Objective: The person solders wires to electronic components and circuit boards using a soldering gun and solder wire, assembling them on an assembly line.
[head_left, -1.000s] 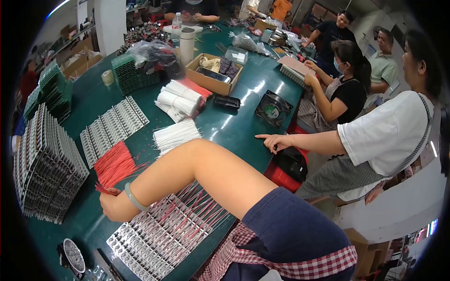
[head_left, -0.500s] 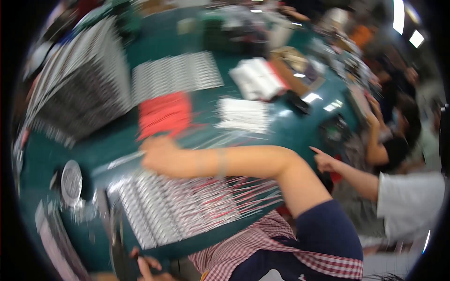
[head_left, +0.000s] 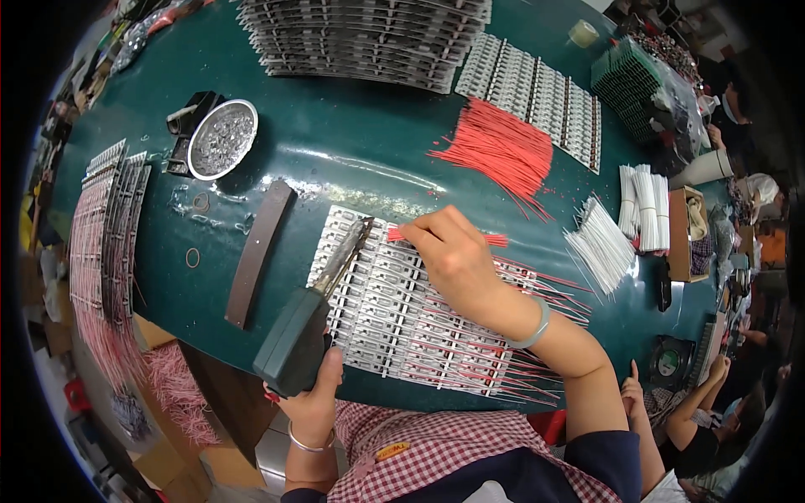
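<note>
My left hand (head_left: pixel 315 398) is wrapped round the handle of a dark green soldering gun (head_left: pixel 293 344), whose metal tip points up over the top left of a white circuit board panel (head_left: pixel 360 303). My right hand (head_left: pixel 457 261) pinches a small bundle of red wires (head_left: pixel 496 240) just above the same panel; their ends poke out beside the fingers, near the gun's tip. Rows of red and white wires are attached to the panel's right part and trail off its right edge. A loose pile of red wires (head_left: pixel 503 151) lies beyond my right hand.
A dark flat bar (head_left: pixel 260 256) lies left of the panel, with a metal bowl (head_left: pixel 249 151) behind it. Stacked panels (head_left: pixel 360 50) stand at the back. White wires (head_left: pixel 602 251) and a cardboard box (head_left: pixel 677 230) are on the right; wired panels (head_left: pixel 94 226) rest left. Another person's hand (head_left: pixel 633 394) is at right.
The view has swung to the right and steadied. My right hand has come from beside the red wire pile to the panel, with red wires in it. The soldering gun is now over the panel.
</note>
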`<action>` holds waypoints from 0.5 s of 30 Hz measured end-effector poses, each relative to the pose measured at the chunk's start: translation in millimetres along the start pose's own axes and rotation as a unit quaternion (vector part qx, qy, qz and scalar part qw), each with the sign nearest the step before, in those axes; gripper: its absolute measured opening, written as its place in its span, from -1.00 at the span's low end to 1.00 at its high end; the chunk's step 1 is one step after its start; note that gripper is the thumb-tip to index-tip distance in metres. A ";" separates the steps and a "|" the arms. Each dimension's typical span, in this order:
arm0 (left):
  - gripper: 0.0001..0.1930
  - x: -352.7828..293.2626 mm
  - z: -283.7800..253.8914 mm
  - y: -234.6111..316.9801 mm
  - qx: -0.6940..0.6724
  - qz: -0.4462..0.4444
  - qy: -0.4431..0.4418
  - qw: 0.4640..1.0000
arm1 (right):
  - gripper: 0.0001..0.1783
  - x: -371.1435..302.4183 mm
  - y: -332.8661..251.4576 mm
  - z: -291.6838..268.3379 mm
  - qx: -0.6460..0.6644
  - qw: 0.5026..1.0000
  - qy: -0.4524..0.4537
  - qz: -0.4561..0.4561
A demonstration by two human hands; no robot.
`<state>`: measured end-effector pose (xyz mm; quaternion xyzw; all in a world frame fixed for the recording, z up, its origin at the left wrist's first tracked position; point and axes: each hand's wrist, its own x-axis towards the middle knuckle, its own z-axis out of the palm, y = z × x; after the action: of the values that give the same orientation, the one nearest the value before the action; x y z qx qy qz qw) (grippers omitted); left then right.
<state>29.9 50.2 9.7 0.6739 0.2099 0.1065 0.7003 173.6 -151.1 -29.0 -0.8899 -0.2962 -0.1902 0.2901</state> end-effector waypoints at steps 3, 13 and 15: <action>-0.58 4.8 -13.7 -23.8 0.098 0.073 -0.042 0.992 | -0.62 3.3 -1.8 1.8 0.008 1.000 -0.009 -0.006; -0.77 8.2 2.1 -8.3 0.112 -0.022 -0.028 0.993 | -0.60 2.0 -1.8 4.1 -0.011 0.999 -0.047 -0.018; -0.78 8.4 3.1 -7.8 0.135 0.011 -0.025 0.990 | -0.61 4.4 -5.2 5.8 -0.005 1.000 -0.020 -0.009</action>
<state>37.7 50.4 0.7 0.7670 0.1970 0.0683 0.6069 174.6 -142.2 -29.0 -0.8924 -0.3093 -0.1763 0.2774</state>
